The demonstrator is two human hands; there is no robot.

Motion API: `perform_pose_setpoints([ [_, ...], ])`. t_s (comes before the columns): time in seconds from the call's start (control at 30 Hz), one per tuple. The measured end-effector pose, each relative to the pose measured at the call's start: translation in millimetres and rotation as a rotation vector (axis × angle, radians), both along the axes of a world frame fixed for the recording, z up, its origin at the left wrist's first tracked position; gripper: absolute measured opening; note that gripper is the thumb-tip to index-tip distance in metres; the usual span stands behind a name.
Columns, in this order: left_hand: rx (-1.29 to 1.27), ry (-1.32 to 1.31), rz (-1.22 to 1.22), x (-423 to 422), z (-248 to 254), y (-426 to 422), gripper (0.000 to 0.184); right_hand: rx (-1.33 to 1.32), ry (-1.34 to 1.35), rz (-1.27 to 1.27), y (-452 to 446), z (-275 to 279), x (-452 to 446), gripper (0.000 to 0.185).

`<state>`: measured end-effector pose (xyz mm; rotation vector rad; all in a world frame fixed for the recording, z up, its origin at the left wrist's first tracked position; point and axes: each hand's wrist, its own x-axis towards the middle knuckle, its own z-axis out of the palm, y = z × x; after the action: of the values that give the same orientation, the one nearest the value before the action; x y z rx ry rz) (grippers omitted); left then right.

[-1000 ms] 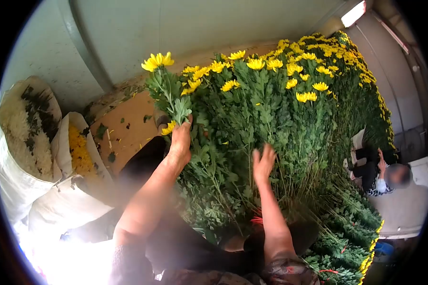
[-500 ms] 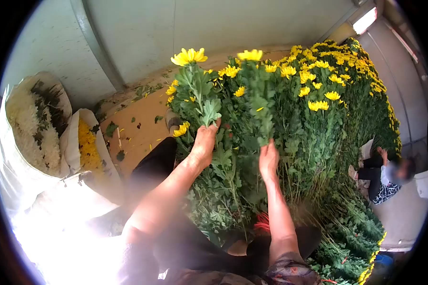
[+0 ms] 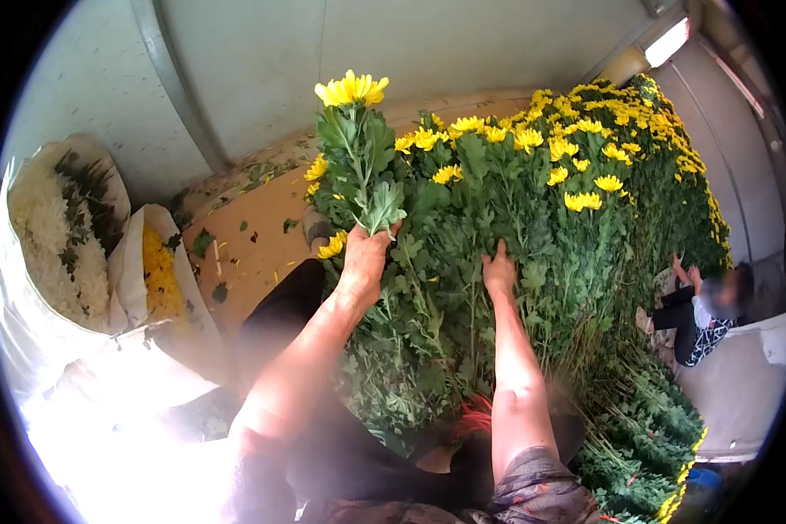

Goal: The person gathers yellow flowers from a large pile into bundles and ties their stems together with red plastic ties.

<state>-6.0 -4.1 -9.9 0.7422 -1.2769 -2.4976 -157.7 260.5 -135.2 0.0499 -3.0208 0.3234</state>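
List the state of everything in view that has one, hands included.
Left hand: closed around yellow flower stem
Yellow flower: upright, bloom open
Right hand: among leaves, grip unclear
Flower pile: blooms open, stems packed close
Large sack: open, white contents showing
Small sack: open, yellow contents showing
Red strands: bunched

One head-worn view; facing forward and down; at close range.

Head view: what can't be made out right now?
All in the head view:
- Right hand: whether it grips a stem; its own back and the foliage hide the inner fingers.
- Held yellow flower: lower stem, hidden by the left hand.
- Leftmost white sack: base, washed out by glare.
- Blue object: too small and dim.
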Motion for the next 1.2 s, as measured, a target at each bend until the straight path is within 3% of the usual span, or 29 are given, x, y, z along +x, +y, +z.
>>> perform_pose_setpoints([
  [0.07, 0.06, -0.045, -0.005, -3.1, -8.1, -3.6, 0.038, -0.078, -0.08, 0.048, 0.5, -2.4, 3.4, 0.037],
  [0.17, 0.143, -0.036, 0.019, -2.7, -10.2, -3.9, 0.032, -0.535, 0.086, 0.073, -17.0, 12.0, 29.3, 0.03],
  [0.27, 0.155, 0.023, 0.004, -0.5, -16.1, -1.7, 0.026, -0.521, 0.224, 0.202, -37.0, 42.2, 72.8, 0.034],
  [0.4, 0.247, 0.024, -0.103, 1.0, -11.1, 5.8, 0.029, -0.68, -0.252, 0.106, -49.9, 42.1, 124.1, 0.024],
  [0.47, 0.327, 0.105, -0.16, 6.0, 2.4, 9.2, 0.04, -0.584, -0.014, 0.354, -53.6, 21.6, 144.7, 0.025],
  [0.53, 0.405, 0.146, -0.212, 12.9, 5.8, 4.6, 0.042, -0.832, -0.164, 0.356, -78.1, 86.7, 169.5, 0.027],
  [0.6, 0.49, 0.213, -0.258, 14.4, -2.2, 2.9, 0.043, -0.967, -0.324, 0.394, -75.5, 90.3, 179.5, 0.025],
  [0.63, 0.507, 0.226, -0.245, 14.1, -5.2, 3.8, 0.04, -0.984, -0.249, 0.436, -84.5, 102.5, 185.8, 0.021],
  [0.8, 0.556, 0.246, -0.272, 17.9, -9.9, 3.3, 0.045, -0.968, -0.181, 0.473, -85.4, 108.0, 191.7, 0.023],
  [0.87, 0.677, 0.23, -0.393, 21.8, -5.0, 0.4, 0.046, -0.927, -0.225, 0.45, -81.9, 95.9, 190.4, 0.029],
  [0.9, 0.529, 0.189, -0.357, 31.5, 12.9, 2.1, 0.047, -0.912, -0.244, 0.44, -81.0, 90.4, 189.8, 0.031],
  [0.93, 0.226, 0.264, -0.371, 28.5, 21.0, 2.7, 0.05, -0.857, -0.189, 0.502, -82.8, 86.8, 187.2, 0.035],
  [0.97, 0.18, 0.255, -0.29, 27.2, 23.3, -1.2, 0.048, -0.8, -0.145, 0.559, -84.1, 80.5, 184.9, 0.038],
  [1.0, 0.141, 0.228, -0.208, 29.9, 22.1, -5.6, 0.047, -0.335, -0.203, 0.651, -73.5, 70.0, 168.2, 0.046],
  [1.07, -0.037, 0.106, -0.037, 39.8, 30.8, -38.9, 0.04, -0.773, -0.27, 0.605, -86.2, 69.2, 166.2, 0.05],
  [1.1, 0.051, 0.084, 0.021, 54.2, 41.5, -55.4, 0.037, -0.984, -0.276, 0.573, -95.3, 83.0, 164.7, 0.049],
  [1.13, 0.135, 0.076, 0.082, 64.5, 49.0, -72.1, 0.034, -0.955, -0.35, 0.518, -91.3, 45.6, 150.0, 0.049],
  [1.2, 0.073, 0.119, 0.118, 82.2, 39.5, -93.0, 0.03, -0.478, -0.568, 0.372, -78.8, -12.1, 155.0, 0.052],
])
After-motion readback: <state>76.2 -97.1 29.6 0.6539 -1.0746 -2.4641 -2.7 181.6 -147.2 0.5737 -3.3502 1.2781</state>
